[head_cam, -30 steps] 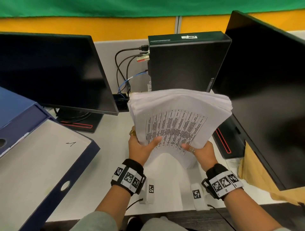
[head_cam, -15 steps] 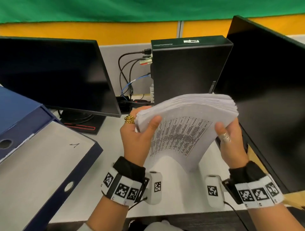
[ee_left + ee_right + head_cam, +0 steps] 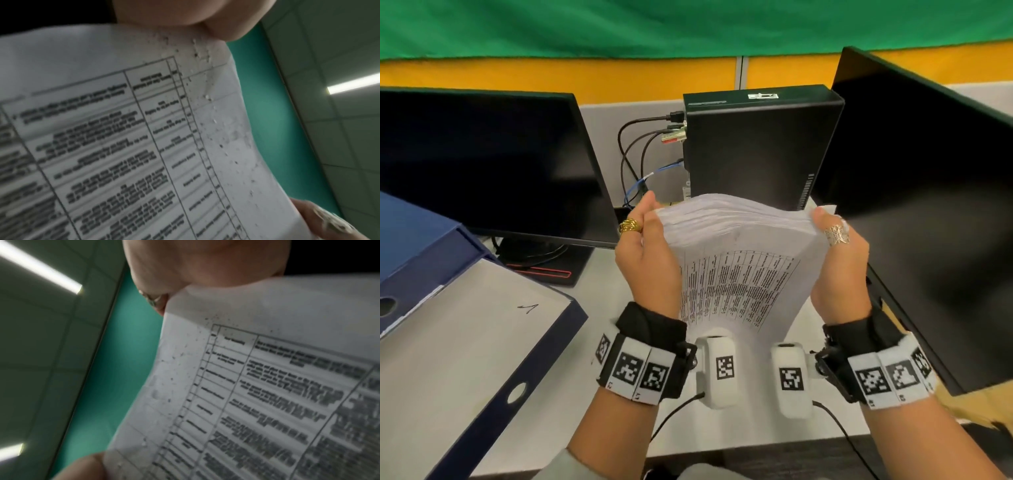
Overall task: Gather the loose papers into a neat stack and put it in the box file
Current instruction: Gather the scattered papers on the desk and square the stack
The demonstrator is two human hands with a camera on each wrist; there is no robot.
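The stack of papers (image 3: 739, 270) stands on edge above the desk (image 3: 592, 329) in the middle of the view, upright and bowed, its printed table facing the person and its thick top edge fanned a little, so the sheets look not yet fully squared. Its long axis runs up and down, while the grip is across its width: the left hand (image 3: 647, 263) clasps the upper left side edge, thumb on the near face and fingers hidden behind, and the right hand (image 3: 839, 270) clasps the upper right side edge in the same way. Both wrist views show only a palm against the printed sheet, so how the far fingers lie cannot be told. Whether the bottom edge touches the desk is hidden by the wrist cameras. The box file (image 3: 465, 342) lies open on the desk, low and to the left of the stack, well apart from it and nearer the left hand. So the coming move is probably a leftward carry with the stack tipped flat. Both forearms reach forward, wrists level, palms turned inward toward each other.
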